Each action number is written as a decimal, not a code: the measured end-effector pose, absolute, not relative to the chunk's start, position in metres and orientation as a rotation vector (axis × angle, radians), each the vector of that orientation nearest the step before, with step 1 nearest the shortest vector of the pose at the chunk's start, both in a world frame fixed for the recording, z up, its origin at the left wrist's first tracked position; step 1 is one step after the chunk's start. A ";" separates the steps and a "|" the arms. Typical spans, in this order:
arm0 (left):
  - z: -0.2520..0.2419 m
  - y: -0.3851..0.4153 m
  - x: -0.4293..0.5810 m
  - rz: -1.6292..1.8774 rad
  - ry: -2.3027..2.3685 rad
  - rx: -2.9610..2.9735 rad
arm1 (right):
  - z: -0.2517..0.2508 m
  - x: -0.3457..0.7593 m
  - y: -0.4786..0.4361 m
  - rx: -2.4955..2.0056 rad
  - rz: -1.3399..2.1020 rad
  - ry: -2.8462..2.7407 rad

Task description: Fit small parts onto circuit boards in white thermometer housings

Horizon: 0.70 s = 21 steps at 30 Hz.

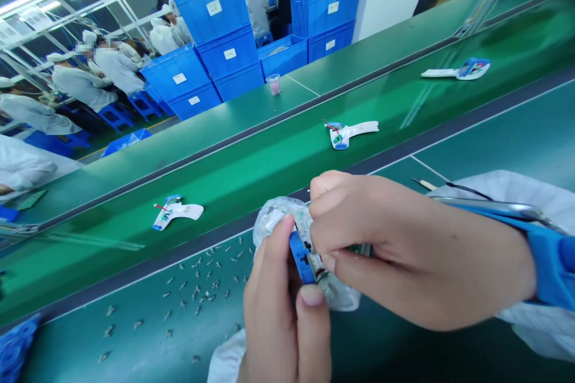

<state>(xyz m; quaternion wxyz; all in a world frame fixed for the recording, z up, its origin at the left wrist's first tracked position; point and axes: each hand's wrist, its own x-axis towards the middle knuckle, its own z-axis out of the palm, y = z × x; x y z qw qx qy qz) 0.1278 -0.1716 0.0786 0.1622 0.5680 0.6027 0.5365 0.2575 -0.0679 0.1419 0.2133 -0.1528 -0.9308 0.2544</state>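
My left hand (287, 305) grips a small blue plastic housing (302, 257) with black parts along its inner side, between thumb and fingers. Fingers curled in a pinch, my right hand (359, 227) meets the housing's right side. Whatever lies between its fingertips is hidden. Behind both hands sits a clear plastic bag (268, 219), with bits of green showing through it. Many small metal pieces (204, 287) lie scattered on the green worktop (148, 356) to the left. A blue band circles my right wrist.
White gun-shaped shells with wires and blue parts rest on the green conveyor belt (251, 173): a left one (186, 210), a middle one (359, 129) and a far right one (474, 69). Across it stand a small cup (274, 85) and stacked blue bins (229, 54). People in white sit beyond.
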 end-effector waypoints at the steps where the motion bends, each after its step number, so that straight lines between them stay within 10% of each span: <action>1: 0.079 -0.173 0.128 1.492 1.763 1.656 | 0.142 0.257 -0.068 -0.431 0.683 -2.582; 21: 0.081 -0.171 0.135 0.959 1.969 1.782 | 0.130 0.254 -0.068 -0.485 0.793 -2.638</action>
